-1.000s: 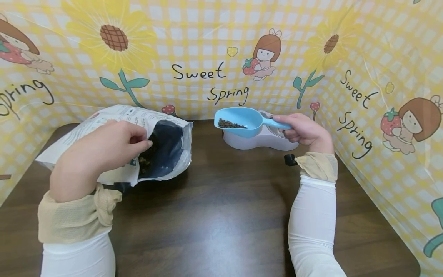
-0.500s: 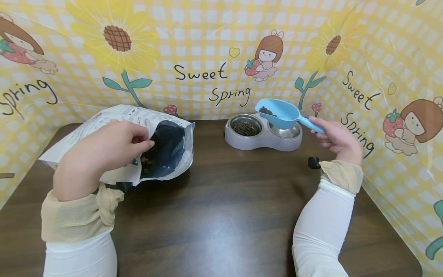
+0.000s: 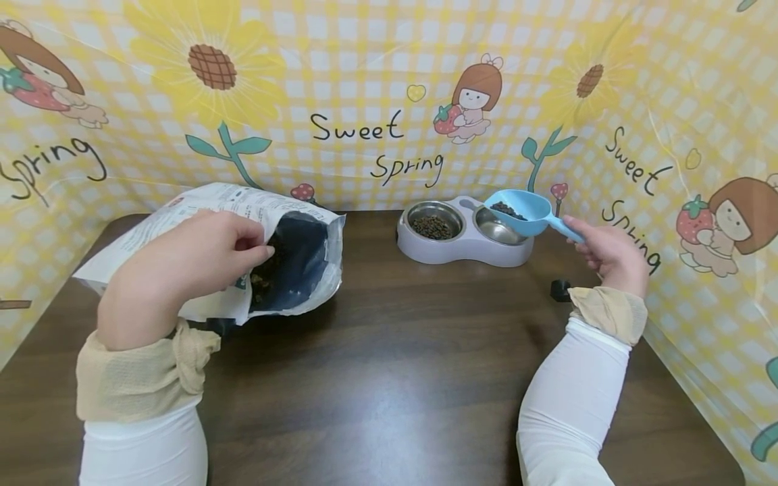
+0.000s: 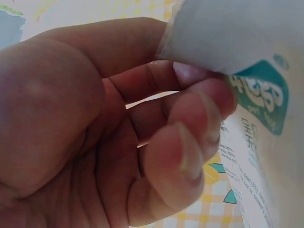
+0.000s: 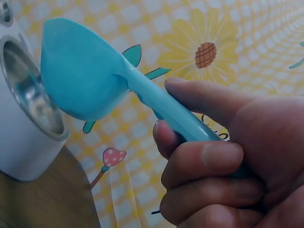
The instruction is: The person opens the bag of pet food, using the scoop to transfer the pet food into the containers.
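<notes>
My right hand (image 3: 608,253) grips the handle of a blue scoop (image 5: 80,66) that carries some brown kibble (image 3: 508,210). The scoop hangs tilted over the right steel bowl (image 3: 495,228) of a pale double pet bowl (image 3: 464,252). In that stand's left bowl (image 3: 415,214) lies a layer of kibble (image 3: 431,228). At the left, my left hand (image 3: 188,263) pinches the upper edge of an open white pet food bag (image 4: 266,156) between thumb and fingers. The bag lies on its side, its dark lining (image 3: 304,260) facing right, with kibble (image 3: 260,287) inside the mouth.
A dark wooden table (image 3: 377,378) carries everything. Yellow checked cloth (image 3: 352,67) printed with flowers and figures stands as a wall behind and at the right, close to the right hand. A small black object (image 3: 560,290) sits by the right wrist.
The right hand has carried the scoop of kibble rightward from over the left bowl, then lowered it over the right bowl. The left hand keeps its hold on the bag.
</notes>
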### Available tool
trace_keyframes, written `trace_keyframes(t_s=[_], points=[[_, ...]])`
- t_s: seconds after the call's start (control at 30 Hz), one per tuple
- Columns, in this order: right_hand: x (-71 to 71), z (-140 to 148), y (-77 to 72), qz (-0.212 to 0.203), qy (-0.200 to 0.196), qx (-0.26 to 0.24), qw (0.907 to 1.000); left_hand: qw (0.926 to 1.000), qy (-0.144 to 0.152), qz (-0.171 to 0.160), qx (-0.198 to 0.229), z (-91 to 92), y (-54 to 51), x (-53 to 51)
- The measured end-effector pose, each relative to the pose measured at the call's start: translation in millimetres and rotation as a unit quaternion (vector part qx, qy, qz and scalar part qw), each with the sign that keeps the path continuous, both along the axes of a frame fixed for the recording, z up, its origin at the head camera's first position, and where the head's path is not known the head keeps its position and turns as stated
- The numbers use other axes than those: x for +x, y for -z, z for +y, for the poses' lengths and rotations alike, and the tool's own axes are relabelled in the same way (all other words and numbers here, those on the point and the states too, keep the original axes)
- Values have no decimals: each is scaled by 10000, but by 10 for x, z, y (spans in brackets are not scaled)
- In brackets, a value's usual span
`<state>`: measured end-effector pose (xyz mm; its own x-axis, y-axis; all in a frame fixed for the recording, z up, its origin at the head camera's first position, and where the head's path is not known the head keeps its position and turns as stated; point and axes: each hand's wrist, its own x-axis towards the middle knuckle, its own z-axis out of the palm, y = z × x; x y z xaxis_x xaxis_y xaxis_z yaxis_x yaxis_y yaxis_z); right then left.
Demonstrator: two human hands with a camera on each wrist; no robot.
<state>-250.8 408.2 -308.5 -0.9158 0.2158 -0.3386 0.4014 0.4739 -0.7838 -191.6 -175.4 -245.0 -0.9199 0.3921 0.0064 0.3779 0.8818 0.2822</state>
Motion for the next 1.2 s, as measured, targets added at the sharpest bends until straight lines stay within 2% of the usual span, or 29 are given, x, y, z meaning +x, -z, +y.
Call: trace_keyframes(t_s=[0.27, 0.6, 0.77, 1.2], points=[[-4, 16, 66, 31, 226, 354, 9991, 10000, 2, -69, 34, 8, -4, -10], [-83, -83, 58, 19, 320, 1362, 9902, 10000, -1, -65, -2, -8, 3, -4], [-115, -134, 47, 70, 425, 1456, 9884, 10000, 19, -18, 13, -13, 14, -8], [-153, -204, 40, 37, 329, 1840, 9824, 10000, 15, -63, 6, 6, 14, -13]])
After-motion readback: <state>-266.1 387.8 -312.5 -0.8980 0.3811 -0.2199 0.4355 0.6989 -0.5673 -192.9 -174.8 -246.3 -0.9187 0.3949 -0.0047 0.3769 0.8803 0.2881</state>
